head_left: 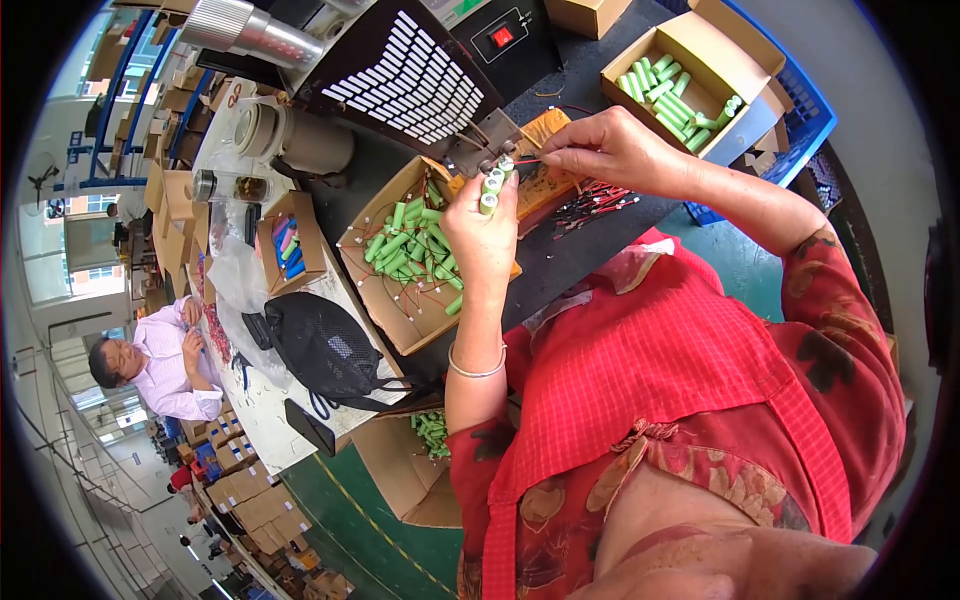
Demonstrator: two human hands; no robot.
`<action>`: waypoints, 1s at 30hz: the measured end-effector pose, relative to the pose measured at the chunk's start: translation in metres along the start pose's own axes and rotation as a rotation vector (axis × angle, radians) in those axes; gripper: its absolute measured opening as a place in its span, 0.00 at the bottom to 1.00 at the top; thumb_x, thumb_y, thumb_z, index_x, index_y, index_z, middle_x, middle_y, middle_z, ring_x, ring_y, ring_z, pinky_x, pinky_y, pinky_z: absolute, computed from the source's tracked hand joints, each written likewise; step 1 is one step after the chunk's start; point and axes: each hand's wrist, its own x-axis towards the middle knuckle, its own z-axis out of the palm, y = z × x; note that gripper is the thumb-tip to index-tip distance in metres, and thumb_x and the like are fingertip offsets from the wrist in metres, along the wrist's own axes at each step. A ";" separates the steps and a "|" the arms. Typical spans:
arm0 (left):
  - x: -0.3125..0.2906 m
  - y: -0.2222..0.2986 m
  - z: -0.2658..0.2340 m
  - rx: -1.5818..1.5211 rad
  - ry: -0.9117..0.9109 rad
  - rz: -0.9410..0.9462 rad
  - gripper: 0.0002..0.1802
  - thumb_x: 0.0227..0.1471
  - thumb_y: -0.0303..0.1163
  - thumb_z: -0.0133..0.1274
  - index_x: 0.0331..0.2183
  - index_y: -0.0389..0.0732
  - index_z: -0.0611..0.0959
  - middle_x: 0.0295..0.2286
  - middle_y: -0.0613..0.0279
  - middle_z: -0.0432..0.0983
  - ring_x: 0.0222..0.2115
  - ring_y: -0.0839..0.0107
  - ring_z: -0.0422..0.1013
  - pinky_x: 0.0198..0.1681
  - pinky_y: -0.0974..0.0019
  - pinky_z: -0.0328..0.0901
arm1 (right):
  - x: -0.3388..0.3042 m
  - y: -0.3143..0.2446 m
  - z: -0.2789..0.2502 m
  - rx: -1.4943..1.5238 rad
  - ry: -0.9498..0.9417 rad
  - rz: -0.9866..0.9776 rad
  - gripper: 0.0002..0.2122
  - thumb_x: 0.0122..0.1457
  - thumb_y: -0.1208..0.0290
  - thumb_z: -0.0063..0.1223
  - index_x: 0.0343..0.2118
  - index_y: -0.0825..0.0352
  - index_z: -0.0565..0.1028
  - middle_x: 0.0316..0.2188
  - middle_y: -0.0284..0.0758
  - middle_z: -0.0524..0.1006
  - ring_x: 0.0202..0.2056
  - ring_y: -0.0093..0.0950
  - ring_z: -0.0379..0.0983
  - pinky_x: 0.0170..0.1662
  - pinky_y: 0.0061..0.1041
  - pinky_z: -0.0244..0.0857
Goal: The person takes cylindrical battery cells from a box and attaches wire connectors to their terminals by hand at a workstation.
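My left hand (pixel 480 235) is closed around a green battery pack (pixel 490 190), a row of several cells with their pale ends up. My right hand (pixel 615 150) pinches a thin red lead wire (pixel 527 161) whose far end reaches the top of the pack. Both hands are at the metal electrode arms (pixel 488 140) of a bench welding machine with a black slotted panel (pixel 410 75). Beneath them is a worn yellow-brown block (pixel 545 185). Loose red and black lead wires (pixel 600 203) lie beside it, near my right wrist. Whether the wire touches the cell is too small to tell.
Left of my left hand, a cardboard box (pixel 400 325) holds green packs with wires. At the upper right, another box (pixel 735 140) of green cells sits in a blue crate (pixel 822 125). A black bag (pixel 325 345) lies on the white table; a person (pixel 165 360) works beyond it.
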 end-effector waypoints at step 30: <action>-0.047 0.008 0.008 -0.704 -0.116 -0.410 0.16 0.44 0.20 0.56 0.39 0.30 0.76 0.31 0.57 0.75 0.28 0.74 0.72 0.30 0.75 0.68 | -0.026 -0.008 -0.011 -0.525 -0.004 -0.444 0.14 0.47 0.69 0.58 0.39 0.63 0.73 0.37 0.35 0.72 0.44 0.30 0.66 0.46 0.34 0.57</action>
